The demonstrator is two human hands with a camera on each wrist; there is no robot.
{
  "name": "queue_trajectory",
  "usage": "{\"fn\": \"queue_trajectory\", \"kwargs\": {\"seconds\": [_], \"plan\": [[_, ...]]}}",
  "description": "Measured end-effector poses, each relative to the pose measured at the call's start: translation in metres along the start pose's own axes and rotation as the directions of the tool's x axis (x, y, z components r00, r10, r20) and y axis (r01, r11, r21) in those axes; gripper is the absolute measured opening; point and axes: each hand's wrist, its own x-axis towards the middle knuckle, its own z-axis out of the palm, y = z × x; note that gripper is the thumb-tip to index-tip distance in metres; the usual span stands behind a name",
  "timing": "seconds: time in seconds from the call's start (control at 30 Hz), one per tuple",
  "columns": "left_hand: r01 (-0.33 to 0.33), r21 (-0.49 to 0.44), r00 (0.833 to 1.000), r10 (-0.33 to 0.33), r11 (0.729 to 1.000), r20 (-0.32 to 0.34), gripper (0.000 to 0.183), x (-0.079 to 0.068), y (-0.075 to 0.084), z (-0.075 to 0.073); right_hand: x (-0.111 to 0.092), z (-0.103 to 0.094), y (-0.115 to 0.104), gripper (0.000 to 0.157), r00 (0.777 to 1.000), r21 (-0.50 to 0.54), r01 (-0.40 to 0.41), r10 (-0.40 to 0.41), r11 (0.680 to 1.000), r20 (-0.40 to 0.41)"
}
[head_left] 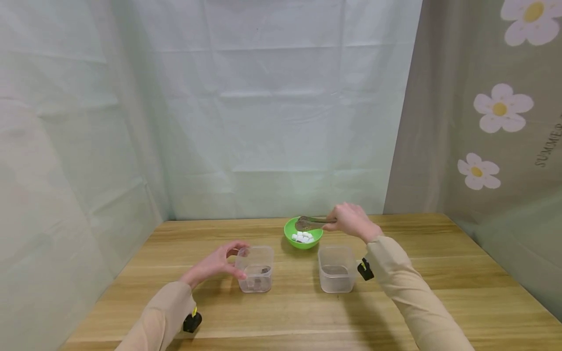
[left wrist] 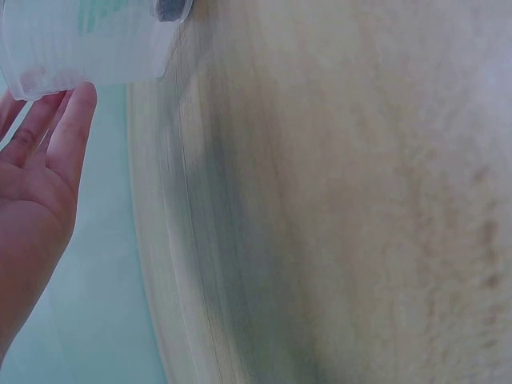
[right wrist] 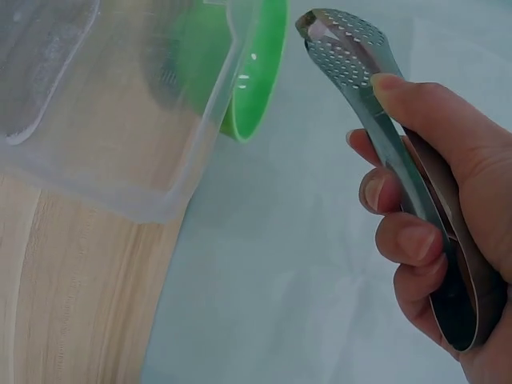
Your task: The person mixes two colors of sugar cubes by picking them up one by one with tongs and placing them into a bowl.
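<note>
My right hand (head_left: pixel 352 222) grips metal tongs (right wrist: pixel 400 164) with perforated ends, fingers curled round their arms. In the head view, the tong ends are over a green bowl (head_left: pixel 315 235) that holds several white cubes (head_left: pixel 303 237). A small pale patch shows between the tips in the right wrist view; I cannot tell what it is. My left hand (head_left: pixel 216 263) holds the left clear plastic container (head_left: pixel 256 283) at its left side, thumb at the near corner and fingers at the far one. Small dark pieces (head_left: pixel 265 271) lie inside that container.
A second clear plastic container (head_left: pixel 336 282) stands to the right, nearer than the bowl and below my right forearm. All of it is on a wooden table (head_left: pixel 290 317). Pale curtains (head_left: pixel 281 122) hang behind the table and along its left; a flower-patterned cloth (head_left: pixel 496 161) hangs at right.
</note>
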Motion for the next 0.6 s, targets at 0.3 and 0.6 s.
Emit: {"fn": "queue_trajectory", "kwargs": {"seconds": [0.3,0.6], "plan": [[-0.007,0.007,1.0,0.007,1.0,0.003,0.07,0.0008,-0.0008,-0.0002,0.0009,0.0001,0.0002,0.02,0.997,-0.024,-0.069,0.07,0.997,0.019],[0.011,0.016,1.0,-0.011,1.0,-0.002,0.072,-0.0009,0.0025,0.0004,0.0015,-0.002,-0.0075,0.028,1.0,-0.007,-0.031,0.031,0.999,0.0]]}}
